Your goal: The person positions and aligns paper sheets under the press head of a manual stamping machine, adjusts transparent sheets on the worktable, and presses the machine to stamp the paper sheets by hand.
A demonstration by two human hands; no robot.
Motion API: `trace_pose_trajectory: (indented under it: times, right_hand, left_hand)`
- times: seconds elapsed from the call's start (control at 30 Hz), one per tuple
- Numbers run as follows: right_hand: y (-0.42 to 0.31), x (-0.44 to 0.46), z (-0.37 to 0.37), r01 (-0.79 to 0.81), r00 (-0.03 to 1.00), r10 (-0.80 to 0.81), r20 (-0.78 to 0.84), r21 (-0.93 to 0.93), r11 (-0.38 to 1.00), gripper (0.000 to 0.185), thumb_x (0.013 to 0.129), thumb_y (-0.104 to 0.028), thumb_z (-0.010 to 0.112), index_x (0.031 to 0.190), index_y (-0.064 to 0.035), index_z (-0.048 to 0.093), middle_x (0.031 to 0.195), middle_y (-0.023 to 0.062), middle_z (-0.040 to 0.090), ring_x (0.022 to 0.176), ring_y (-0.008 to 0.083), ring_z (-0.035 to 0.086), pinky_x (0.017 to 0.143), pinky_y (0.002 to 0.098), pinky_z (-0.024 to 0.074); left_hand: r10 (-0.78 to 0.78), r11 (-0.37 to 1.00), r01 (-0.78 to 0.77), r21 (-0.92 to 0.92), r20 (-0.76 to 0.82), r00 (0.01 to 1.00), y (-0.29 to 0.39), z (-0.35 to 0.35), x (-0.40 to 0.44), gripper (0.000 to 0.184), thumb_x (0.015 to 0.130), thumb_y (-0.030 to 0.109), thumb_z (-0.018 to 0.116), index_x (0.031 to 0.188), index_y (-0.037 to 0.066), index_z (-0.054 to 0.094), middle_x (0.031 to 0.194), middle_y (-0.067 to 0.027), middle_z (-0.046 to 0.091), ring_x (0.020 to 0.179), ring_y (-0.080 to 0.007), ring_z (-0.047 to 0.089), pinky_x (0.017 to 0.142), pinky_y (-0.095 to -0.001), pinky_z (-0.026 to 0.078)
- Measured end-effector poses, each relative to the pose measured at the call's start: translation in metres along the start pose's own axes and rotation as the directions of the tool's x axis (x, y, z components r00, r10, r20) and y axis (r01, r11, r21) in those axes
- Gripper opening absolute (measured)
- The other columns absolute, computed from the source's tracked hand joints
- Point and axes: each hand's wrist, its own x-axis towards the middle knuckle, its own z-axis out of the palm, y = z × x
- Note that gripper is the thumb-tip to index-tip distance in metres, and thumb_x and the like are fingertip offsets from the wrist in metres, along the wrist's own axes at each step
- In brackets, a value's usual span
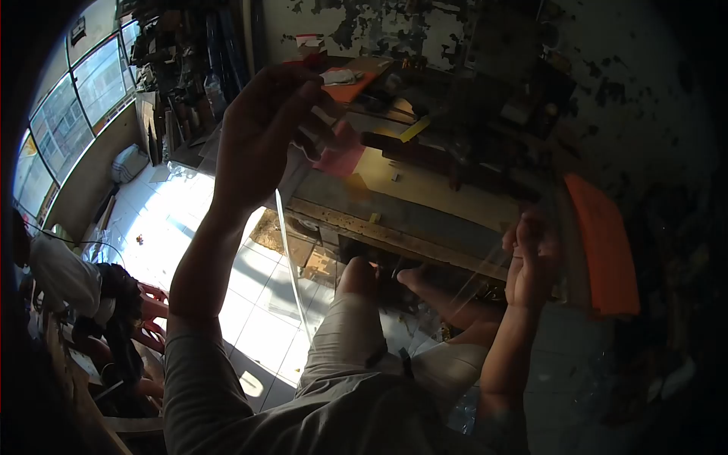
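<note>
Left hand [262,140] is up at left, over near side of bench [364,231], fingers bent w/ thumb close to them; can't tell if they're pinching anything, tips overlap w/ blurry bkgd. Right hand [531,254] is lower, at right, fingers curled in; it's in shadow, so can't tell if it's gripping. A clear strip or sheet edge [290,250] runs down from by left wrist twd. the wearer's leg [345,326]; a fainter clear edge [478,284] slants just left of right hand. Both may be one see-thru sheet, can't confirm. On bench: tan board [428,186], pink sheet [341,155] near left fingertips, yellow strip [415,129] a bit right of it, orange sheet [356,87] at far side. Another orange sheet [607,254] is right of right hand. Far left: window [102,87]; near left: another person [68,280], partly in view, beside sunlit tile floor [262,303].
</note>
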Motion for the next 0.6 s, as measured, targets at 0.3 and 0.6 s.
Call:
trace_pose_trajectory:
  times: [0.3, 0.6]
  right_hand:
    - [-0.098, 0.153, -0.068, 0.118, 0.988, -0.148, -0.035, -0.439, 0.891, 0.031, 0.103, -0.027, 0.078, 0.124, -0.0041, 0.077, 0.103, -0.0002, 0.077, 0.089, 0.0061, 0.068, 0.079, 0.0252, 0.0469]
    - [-0.151, 0.232, -0.096, 0.169, 0.971, -0.237, -0.007, -0.682, 0.712, 0.029, 0.104, -0.031, 0.077, 0.125, -0.0105, 0.080, 0.107, -0.0006, 0.082, 0.100, 0.0086, 0.074, 0.087, 0.0279, 0.0506]
  left_hand:
    - [0.002, 0.996, -0.006, 0.088, 0.047, 0.999, -0.030, 0.042, 0.120, 0.040, 0.107, 0.031, 0.073, 0.132, 0.000, 0.070, 0.121, -0.0120, 0.078, 0.106, -0.0220, 0.079, 0.089, -0.0343, 0.064]
    - [0.111, 0.961, -0.135, 0.240, 0.108, 0.988, -0.025, 0.054, 0.216, 0.049, 0.107, 0.037, 0.073, 0.139, 0.000, 0.071, 0.121, -0.0101, 0.079, 0.109, -0.0170, 0.075, 0.096, -0.0340, 0.059]
